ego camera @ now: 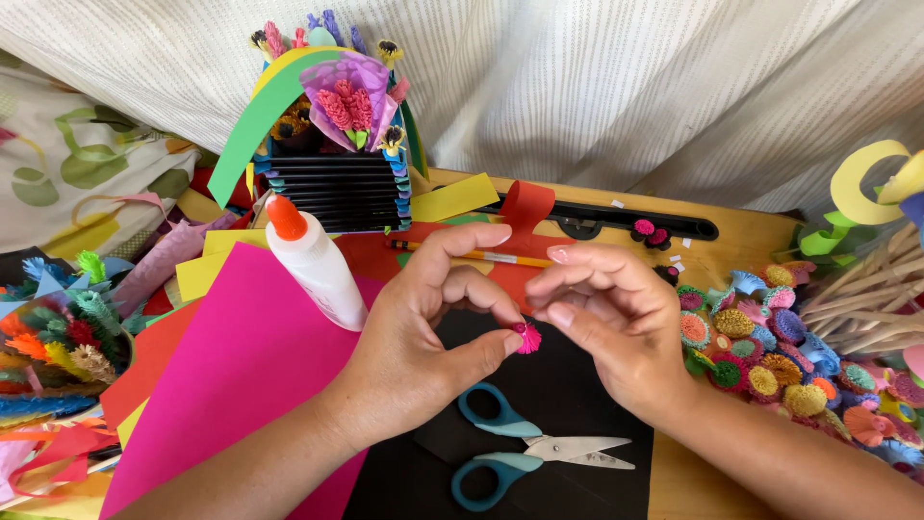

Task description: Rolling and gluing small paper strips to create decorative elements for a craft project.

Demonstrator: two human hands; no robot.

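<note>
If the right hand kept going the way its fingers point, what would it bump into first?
The right hand points left toward the pink paper flower pinched in the left hand. It would likely meet that flower first, then the left fingertips; they already look nearly touching, though depth is unclear.

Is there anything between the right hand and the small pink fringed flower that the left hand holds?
Nothing visible. The left hand pinches the pink fringed flower, and the right hand has its fingertips right beside it. The scissors lie lower, out of the way.
</note>
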